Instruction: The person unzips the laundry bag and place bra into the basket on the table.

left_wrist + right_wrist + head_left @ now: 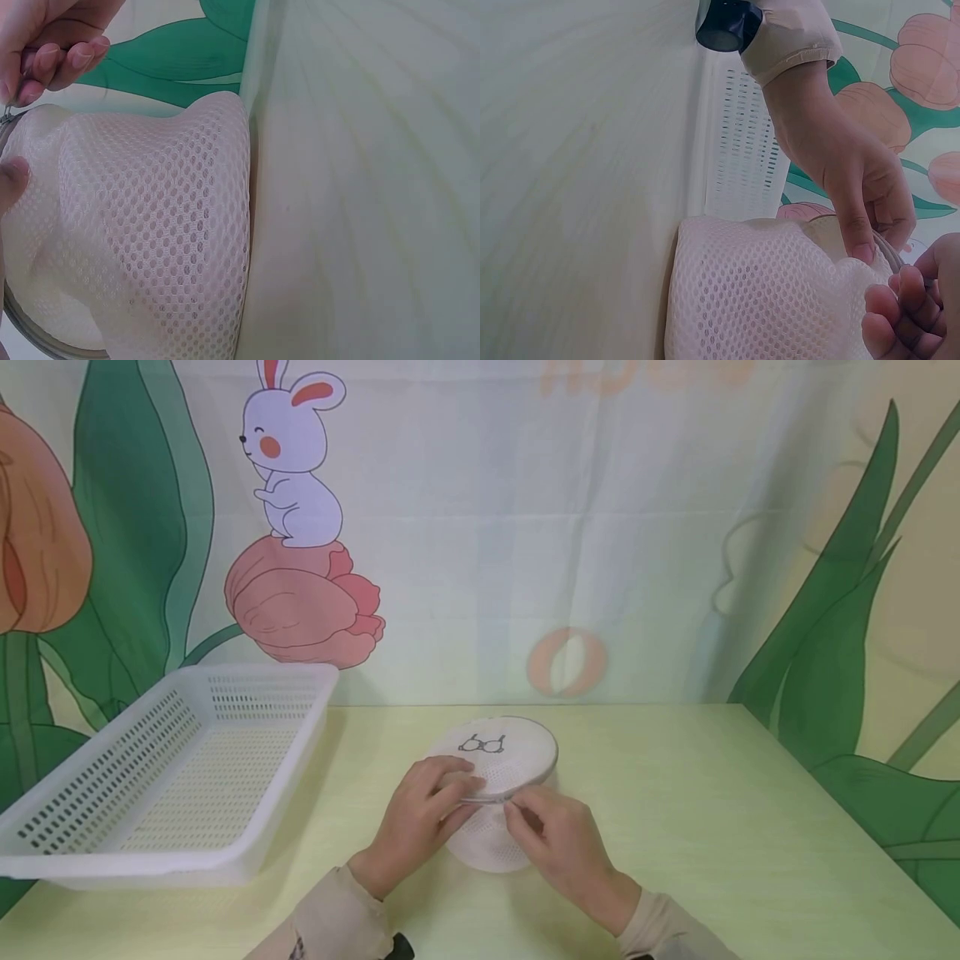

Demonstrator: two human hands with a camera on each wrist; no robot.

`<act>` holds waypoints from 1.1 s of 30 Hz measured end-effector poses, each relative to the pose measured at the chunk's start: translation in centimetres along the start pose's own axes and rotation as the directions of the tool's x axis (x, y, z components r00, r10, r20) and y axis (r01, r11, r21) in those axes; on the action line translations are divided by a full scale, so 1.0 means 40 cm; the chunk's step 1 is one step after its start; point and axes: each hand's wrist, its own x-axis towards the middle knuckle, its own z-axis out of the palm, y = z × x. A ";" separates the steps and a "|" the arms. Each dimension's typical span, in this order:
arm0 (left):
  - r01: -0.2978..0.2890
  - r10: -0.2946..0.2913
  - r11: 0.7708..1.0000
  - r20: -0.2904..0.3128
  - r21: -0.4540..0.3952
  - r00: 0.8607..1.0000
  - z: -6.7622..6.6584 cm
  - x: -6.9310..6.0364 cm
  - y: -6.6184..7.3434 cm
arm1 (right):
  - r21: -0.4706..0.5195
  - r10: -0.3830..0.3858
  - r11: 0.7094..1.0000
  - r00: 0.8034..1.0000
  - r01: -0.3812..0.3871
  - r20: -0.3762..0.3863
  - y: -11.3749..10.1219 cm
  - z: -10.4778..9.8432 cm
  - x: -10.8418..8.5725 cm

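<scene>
A white mesh bra wash bag point(525, 750), round with a bra outline printed on its flat top, stands on the table. A grey zipper point(52, 346) runs round its upper rim. My left hand point(420, 814) grips that rim at the front left, fingers on the top and thumb against the mesh side point(757, 292). Just to the right, my right hand point(566, 839) pinches the zipper pull point(7, 114) at the front edge, its other fingers curled. The mesh side bulges and creases in the left wrist view. Whether anything is inside, I cannot tell.
A white perforated plastic basket point(247, 852) stands on the left of the pale green table point(720, 827). Behind the table hangs a cloth point(465, 527) printed with a rabbit, tulips and leaves. A dark band point(724, 26) shows at the left cuff.
</scene>
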 end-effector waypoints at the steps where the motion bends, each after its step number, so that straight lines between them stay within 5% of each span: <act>1: 0.003 -0.003 1.000 0.002 -0.001 1.000 0.000 -0.001 -0.001 | 0.001 -0.002 1.000 1.000 0.002 -0.001 0.000 0.000 0.000; 17: -0.025 0.025 1.000 -0.012 0.015 1.000 -0.001 -0.004 -0.011 | -0.002 0.022 1.000 1.000 -0.022 -0.009 0.009 0.002 0.001; 33: 0.045 -0.045 0.999 0.037 0.002 0.998 -0.009 -0.009 -0.026 | -0.009 0.057 0.998 0.998 -0.057 -0.001 0.011 -0.003 0.004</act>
